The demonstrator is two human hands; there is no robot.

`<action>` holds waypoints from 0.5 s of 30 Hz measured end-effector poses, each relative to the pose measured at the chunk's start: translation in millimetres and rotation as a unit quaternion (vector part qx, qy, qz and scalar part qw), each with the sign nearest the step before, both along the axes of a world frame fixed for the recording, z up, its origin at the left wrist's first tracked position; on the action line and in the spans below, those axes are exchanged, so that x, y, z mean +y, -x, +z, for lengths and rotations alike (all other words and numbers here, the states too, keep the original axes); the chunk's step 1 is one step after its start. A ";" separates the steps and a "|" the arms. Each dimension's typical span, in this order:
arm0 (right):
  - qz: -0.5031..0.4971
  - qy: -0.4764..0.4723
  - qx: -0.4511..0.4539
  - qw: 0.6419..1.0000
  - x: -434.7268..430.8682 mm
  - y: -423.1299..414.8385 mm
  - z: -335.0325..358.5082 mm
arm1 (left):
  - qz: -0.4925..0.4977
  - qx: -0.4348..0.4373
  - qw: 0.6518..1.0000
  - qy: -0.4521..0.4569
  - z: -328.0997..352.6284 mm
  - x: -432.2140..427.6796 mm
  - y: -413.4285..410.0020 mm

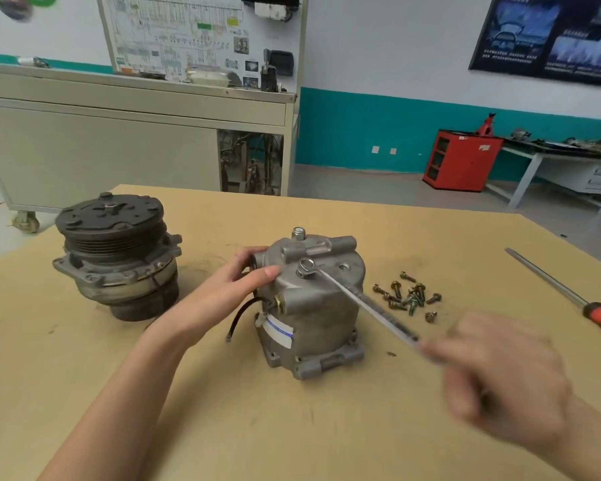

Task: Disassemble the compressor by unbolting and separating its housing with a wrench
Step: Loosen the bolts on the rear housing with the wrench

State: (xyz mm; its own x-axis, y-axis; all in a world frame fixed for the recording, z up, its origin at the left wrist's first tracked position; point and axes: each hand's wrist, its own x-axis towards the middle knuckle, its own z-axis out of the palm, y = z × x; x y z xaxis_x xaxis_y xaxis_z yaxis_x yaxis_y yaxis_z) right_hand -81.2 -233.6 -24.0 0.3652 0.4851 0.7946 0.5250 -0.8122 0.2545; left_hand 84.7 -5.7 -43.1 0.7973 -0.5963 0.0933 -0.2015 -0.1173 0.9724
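Though blurred, grips wrench by its near end with right hand, fingers curled round the handle. Seats its ring end atop compressor, up and left of that grip. Clasps compressor's upper left rim with left hand, thumb on top. Stands upright on table; bolts just right, screwdriver far right, second compressor left.

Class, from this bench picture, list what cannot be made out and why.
Head view:
- right hand: motion-blurred, fingers on the wrench unreadable.
- label on the housing: print too small.
- screwdriver: handle cut by right edge.
- loose bolts: overlapping, count uncertain.
- housing's left side: covered by left hand.
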 end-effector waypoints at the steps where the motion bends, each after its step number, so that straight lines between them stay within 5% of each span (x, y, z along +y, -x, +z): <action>1: -0.043 -0.081 0.019 0.996 -15.2 -2.4 -0.5 | 0.003 -0.002 1.000 -0.002 -0.4 -1.0 -0.2; 4: -0.169 -0.259 0.097 0.946 -44.0 -30.9 7.3 | 0.009 -0.003 1.000 -0.016 1.8 -2.9 2.1; 6: -0.189 -0.296 0.195 0.916 -55.8 -75.1 16.3 | 0.016 0.004 1.000 -0.023 1.4 -4.2 3.0; 10: -0.251 -0.151 0.358 0.886 -40.3 -189.0 49.1 | 0.015 0.003 1.000 -0.027 1.4 -3.7 2.6; 15: -0.212 0.069 0.374 0.900 72.6 -268.4 70.6 | 0.017 -0.009 0.999 -0.039 -1.8 -2.1 -1.2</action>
State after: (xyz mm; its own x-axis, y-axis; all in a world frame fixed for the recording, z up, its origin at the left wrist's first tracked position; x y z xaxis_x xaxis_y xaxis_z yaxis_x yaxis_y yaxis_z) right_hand 187.2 -161.0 46.6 0.9486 0.2512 0.1927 0.2417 -0.9677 0.0716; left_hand 85.9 -7.8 -44.8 0.8159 -0.5749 0.0622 -0.2130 -0.1988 0.9566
